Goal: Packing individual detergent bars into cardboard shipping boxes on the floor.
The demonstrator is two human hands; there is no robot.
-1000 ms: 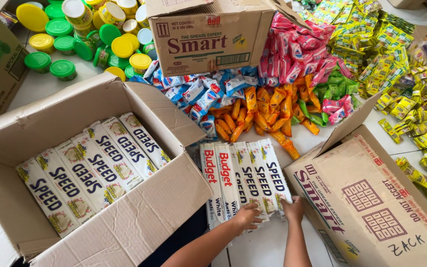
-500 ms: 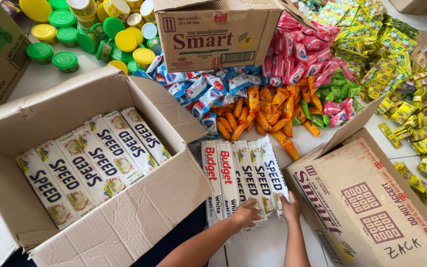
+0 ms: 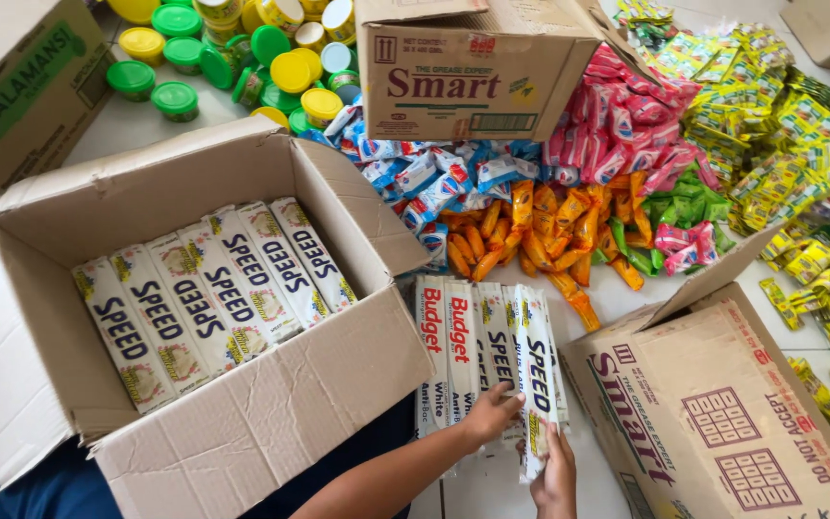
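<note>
the left hand (image 3: 490, 411) lies with fingers curled over the near ends of a row of long white soap bars (image 3: 473, 351) lying side by side on the pale floor (image 3: 136, 130), pressing them lightly so the row keeps together. the right hand (image 3: 554, 471) pinches the near end of the outermost bar (image 3: 536, 384), which is tipped up on its edge, apart from its flat neighbours, as a bar would be when being lifted off or set against the row.

just left of the row stands an open cardboard box (image 3: 271, 423), flaps spread wide, with more of the same white bars (image 3: 208, 293) packed in a slanted line along its bottom, lengthwise and snug so they fill the width. another carton (image 3: 722, 413) lies to the right of the row, and an upright one (image 3: 473, 67) stands beyond it. between them are heaps of small sachets: blue-and-white (image 3: 415, 173), orange (image 3: 530, 231), pink (image 3: 617, 125), green (image 3: 674, 197) and yellow-green (image 3: 780, 106). tubs with green and yellow lids (image 3: 242, 48) cluster at the far left, by a further box (image 3: 21, 77).
</note>
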